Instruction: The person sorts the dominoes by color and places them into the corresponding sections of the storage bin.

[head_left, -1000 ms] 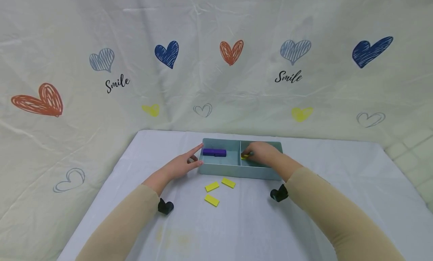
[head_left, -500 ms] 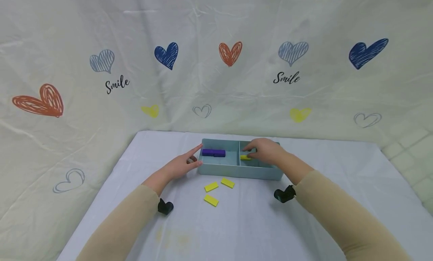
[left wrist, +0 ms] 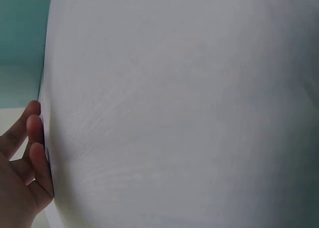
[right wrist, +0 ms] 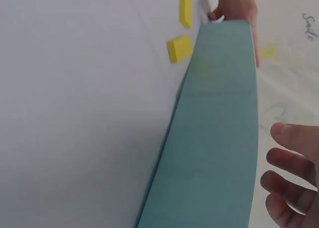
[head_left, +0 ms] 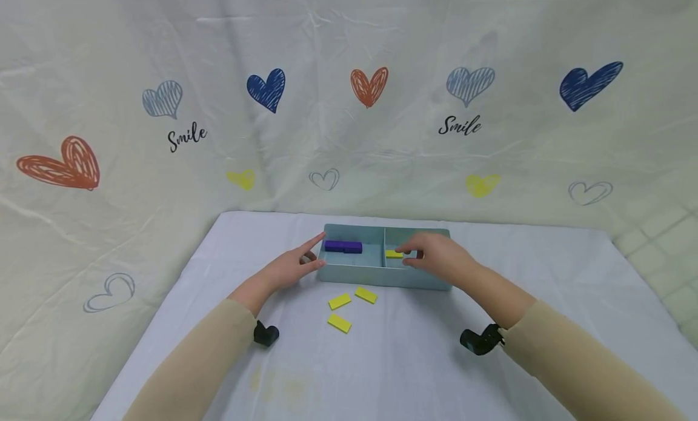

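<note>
A light teal box with a divider stands on the white table. Purple blocks lie in its left compartment, and a yellow block lies beside the divider in the right one. My left hand rests at the box's left end, forefinger and thumb spread against it. Over the right compartment hovers my right hand, fingers loosely bent with nothing between them; the right wrist view shows the fingers apart from the box wall. Three yellow blocks lie in front of the box.
White cloth covers the table. A pale curtain printed with hearts hangs behind its far edge. A dark wrist-worn device sits below the right forearm, and a similar one is at the left wrist.
My right hand has let go of the yellow block beside the divider and drawn back to the right, leaving that block in the compartment. The left hand stays at the box's end.
</note>
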Demonstrator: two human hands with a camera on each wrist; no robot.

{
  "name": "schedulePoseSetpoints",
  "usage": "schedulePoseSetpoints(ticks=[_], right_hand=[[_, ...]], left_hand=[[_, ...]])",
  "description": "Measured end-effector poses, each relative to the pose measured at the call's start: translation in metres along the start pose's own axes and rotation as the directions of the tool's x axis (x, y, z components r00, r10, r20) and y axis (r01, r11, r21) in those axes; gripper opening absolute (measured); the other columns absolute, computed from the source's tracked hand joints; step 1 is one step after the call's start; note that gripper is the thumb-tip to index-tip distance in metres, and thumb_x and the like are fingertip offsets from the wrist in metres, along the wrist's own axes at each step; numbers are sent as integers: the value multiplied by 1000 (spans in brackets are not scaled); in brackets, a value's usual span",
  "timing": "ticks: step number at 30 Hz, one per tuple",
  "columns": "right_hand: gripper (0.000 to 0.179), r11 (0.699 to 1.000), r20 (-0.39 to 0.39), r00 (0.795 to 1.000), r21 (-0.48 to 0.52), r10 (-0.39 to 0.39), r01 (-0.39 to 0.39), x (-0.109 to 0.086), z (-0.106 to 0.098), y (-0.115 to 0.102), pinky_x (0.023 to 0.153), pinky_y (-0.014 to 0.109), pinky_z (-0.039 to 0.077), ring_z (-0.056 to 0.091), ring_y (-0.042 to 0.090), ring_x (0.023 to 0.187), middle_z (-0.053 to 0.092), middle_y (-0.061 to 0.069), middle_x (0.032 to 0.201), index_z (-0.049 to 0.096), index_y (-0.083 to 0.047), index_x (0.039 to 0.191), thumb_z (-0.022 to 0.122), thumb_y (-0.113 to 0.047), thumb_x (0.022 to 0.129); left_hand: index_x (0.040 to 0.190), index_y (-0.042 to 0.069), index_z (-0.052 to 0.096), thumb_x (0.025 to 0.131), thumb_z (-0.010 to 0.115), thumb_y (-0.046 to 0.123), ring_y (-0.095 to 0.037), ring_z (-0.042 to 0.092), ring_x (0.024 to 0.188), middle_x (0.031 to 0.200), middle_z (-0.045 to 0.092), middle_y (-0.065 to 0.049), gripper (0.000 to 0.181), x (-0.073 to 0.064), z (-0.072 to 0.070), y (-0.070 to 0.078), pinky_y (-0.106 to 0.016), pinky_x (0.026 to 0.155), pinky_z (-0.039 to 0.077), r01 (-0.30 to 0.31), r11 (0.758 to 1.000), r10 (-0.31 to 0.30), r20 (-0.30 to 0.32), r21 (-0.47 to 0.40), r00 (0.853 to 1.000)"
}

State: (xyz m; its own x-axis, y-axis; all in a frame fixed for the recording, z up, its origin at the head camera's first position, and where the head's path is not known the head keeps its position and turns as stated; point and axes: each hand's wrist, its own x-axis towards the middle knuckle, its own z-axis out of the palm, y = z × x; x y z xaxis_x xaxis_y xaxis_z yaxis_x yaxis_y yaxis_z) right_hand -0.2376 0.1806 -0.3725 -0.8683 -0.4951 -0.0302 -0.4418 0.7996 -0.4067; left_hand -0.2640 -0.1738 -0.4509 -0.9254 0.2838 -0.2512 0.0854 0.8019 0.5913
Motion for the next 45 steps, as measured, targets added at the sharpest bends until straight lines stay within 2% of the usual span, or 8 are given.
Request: schedulePoseSetpoints(ticks=[4,9,16,23,28,37,45], right_hand=[[31,999,-23,999,-10,-40,40,-14,2,-9,69,27,49,58,10,83,68,-7,103,74,-18,119,76,-19,88],[29,996,-42,996,-3,-84,84,-27,7,-20,71,27,50,59,7,85,68,-10,104,75,-20,116,76,-16,88],[29,995,-49,993,12,-103,104,-35,12,-32,69,25,50,58,5,81,69,-7,105,76,-21,115,76,-14,88],[27,985,-24,986,-41,-166,165,-30,24,-35,73,27,53,66,16,90,71,-1,107,76,-17,114,76,-15,87],[27,973,-22,976,-91,-215,212,-26,37,-36,78,32,54,67,18,96,72,-3,104,76,-17,112,78,-16,85],[29,977,60,987,-147,-148,155,-13,62,-41,80,33,54,66,14,98,72,-6,108,76,-23,116,77,-22,87],[27,959,74,978,-194,-194,204,-2,74,-46,77,31,54,65,11,89,72,-6,100,76,-21,114,77,-18,87]], left_hand=[[149,63,10,92,54,66,-20,59,100,132,56,0,72,-1,0,0,-43,89,50,2,1000,-2,1,-2,1000],[149,64,10,92,54,65,-21,58,101,132,56,0,72,0,1,-2,-44,88,50,2,1000,-2,1,-13,1000],[148,64,11,92,55,65,-20,59,99,132,56,-1,71,1,1,-4,-44,88,50,2,1000,-2,3,-18,1000],[148,65,11,92,55,64,-21,58,100,131,56,0,71,0,1,-4,-43,88,50,2,1000,-2,0,-20,1000],[148,64,11,93,55,62,-21,59,100,131,56,0,71,-1,1,-3,-44,89,50,-4,1000,4,0,-20,1000],[148,65,11,91,54,67,-20,59,98,130,56,1,72,0,1,-2,-43,87,50,-9,1000,8,-1,-20,1000],[148,65,11,91,54,68,-20,59,98,129,57,1,72,0,0,-2,-42,87,50,-13,1000,13,-5,-19,1000]])
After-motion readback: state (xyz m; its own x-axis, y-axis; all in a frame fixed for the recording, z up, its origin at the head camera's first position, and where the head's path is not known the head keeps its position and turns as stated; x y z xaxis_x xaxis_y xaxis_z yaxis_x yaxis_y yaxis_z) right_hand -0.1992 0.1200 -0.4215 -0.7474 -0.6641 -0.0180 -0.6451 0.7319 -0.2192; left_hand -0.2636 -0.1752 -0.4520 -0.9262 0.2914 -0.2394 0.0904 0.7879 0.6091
